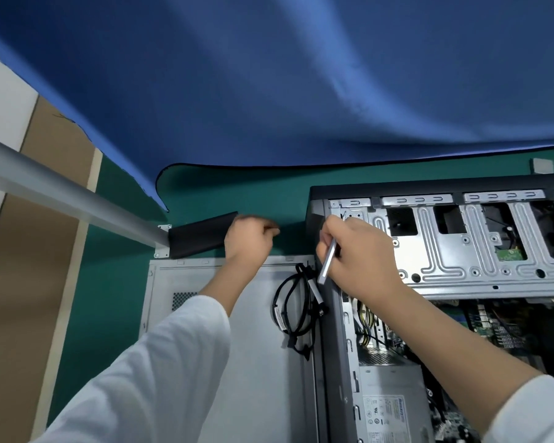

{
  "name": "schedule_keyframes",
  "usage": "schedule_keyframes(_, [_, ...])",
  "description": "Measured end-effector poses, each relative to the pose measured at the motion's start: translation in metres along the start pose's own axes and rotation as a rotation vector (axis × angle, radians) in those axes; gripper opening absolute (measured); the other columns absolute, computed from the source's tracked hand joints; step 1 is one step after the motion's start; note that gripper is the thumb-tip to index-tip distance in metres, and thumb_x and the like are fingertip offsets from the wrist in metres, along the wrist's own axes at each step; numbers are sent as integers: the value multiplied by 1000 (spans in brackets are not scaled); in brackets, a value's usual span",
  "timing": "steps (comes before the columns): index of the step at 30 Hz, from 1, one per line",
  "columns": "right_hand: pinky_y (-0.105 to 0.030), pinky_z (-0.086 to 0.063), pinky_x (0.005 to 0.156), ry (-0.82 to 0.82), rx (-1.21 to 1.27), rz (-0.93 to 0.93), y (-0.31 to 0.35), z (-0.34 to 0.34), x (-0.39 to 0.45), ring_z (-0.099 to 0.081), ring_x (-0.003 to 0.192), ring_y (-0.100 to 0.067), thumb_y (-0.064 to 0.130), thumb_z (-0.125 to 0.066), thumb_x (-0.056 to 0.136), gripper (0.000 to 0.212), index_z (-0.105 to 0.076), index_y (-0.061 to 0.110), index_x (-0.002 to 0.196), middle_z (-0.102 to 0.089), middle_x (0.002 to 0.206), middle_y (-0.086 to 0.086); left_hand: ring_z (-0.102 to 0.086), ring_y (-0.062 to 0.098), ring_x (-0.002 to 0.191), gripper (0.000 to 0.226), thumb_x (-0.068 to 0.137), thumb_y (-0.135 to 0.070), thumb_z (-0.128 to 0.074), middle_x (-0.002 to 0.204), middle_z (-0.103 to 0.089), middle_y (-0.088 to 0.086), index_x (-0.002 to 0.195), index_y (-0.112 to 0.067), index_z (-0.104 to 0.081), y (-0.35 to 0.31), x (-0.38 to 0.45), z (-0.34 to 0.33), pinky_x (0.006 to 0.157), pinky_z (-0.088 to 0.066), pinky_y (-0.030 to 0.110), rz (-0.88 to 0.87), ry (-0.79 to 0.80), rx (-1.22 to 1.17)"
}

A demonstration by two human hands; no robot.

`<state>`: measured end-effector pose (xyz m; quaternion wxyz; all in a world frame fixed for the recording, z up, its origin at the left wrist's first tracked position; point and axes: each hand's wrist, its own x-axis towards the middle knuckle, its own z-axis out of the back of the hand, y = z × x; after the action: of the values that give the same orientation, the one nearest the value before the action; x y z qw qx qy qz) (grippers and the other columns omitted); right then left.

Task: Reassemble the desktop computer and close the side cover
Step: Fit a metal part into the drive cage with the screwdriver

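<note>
View from a head camera looking down at a green work surface (125, 314) with a blue cloth (269, 91) draped behind it. An open desktop computer case (461, 251) lies on its side at right, its metal drive cage, wiring and power supply (394, 410) exposed. Just left of it the detached pale grey side cover (211, 362) lies flat, with a coiled black cable (295, 308) resting on its right edge, beside the case. The right hand (355, 260) grips a slim silver screwdriver (328, 260), held like a pen, at the upper left corner of the case; the tip is hidden behind the hand, so what it touches cannot be told. The left hand (248, 241) is loosely curled over the far edge of the cover, close to a black wedge-shaped piece (202, 238); whether it holds anything cannot be told. The work appears to be at an early stage, with internals open and the cover still off. To do this step well, keep the driver square to the screw, turn with light pressure to avoid stripping, and lift the cable off the cover before the panel goes on
</note>
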<state>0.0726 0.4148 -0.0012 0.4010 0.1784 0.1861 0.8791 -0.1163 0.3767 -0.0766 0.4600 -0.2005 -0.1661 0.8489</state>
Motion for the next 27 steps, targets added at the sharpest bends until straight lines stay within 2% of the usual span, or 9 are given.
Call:
schedule_keyframes(4, [-26,-30,51,7,44,8,0,3,-2,-52,61,-21,18,-64,79,11,-53,16,76,-50,58,6,-63,13,81,8,82,-20,-72,87,-73,-2,87,-19,-78,-17,-26,22,79,-48,22,53,-143,-292])
schedule_keyframes(6, [-26,-28,52,23,94,-24,1,8,-2,-50,63,-16,27,-62,83,13,-51,22,78,-45,59,12,-63,2,74,9,80,-21,-74,81,-72,-12,78,-30,-76,-31,-43,39,72,-45,8,101,-198,-454])
schedule_keyframes(8, [-26,-35,53,121,215,-62,0,16,-3,-50,66,-7,40,-59,86,12,-51,32,88,-52,64,12,-63,-5,72,23,78,-21,-76,75,-71,-21,69,-41,-70,-47,-61,55,69,-43,3,109,-224,-589])
schedule_keyframes(11, [-15,-41,60,235,594,-76,-10,39,-14,-56,66,1,38,-62,89,26,-53,34,113,-60,76,14,-65,-5,75,23,76,-19,-77,75,-71,-22,68,-40,-71,-83,-91,69,70,-46,5,64,-167,-714])
schedule_keyframes(14, [-10,-41,65,220,704,-37,-31,67,-36,-58,70,2,30,-64,89,25,-57,36,113,-63,82,13,-67,-1,75,21,76,-15,-77,77,-74,-13,70,-35,-75,-126,-117,62,70,-49,10,52,-60,-846])
schedule_keyframes(16, [-12,-43,67,203,708,-32,-48,83,-52,-60,74,1,28,-63,90,21,-58,42,105,-65,84,13,-67,2,74,20,77,-14,-76,78,-74,-9,70,-32,-76,-153,-131,50,69,-52,13,57,-10,-891])
schedule_keyframes(20, [-16,-45,69,209,659,-64,-82,108,-75,-59,75,-2,25,-64,89,24,-56,47,95,-65,82,14,-67,-2,72,16,78,-12,-76,75,-74,-11,74,-27,-75,-190,-150,22,67,-48,8,82,-4,-899])
schedule_keyframes(23, [-7,-39,63,274,584,-81,-104,116,-84,-57,75,2,22,-61,91,22,-57,43,97,-62,83,14,-65,-6,74,16,77,-17,-78,75,-72,-18,73,-32,-73,-185,-158,13,69,-46,4,159,-149,-830])
schedule_keyframes(27, [-11,-39,55,296,549,-113,-115,115,-83,-57,68,2,22,-56,93,21,-56,43,92,-63,81,13,-66,-6,77,9,79,-21,-76,77,-72,-18,82,-29,-74,-129,-162,20,70,-46,5,345,-345,-799])
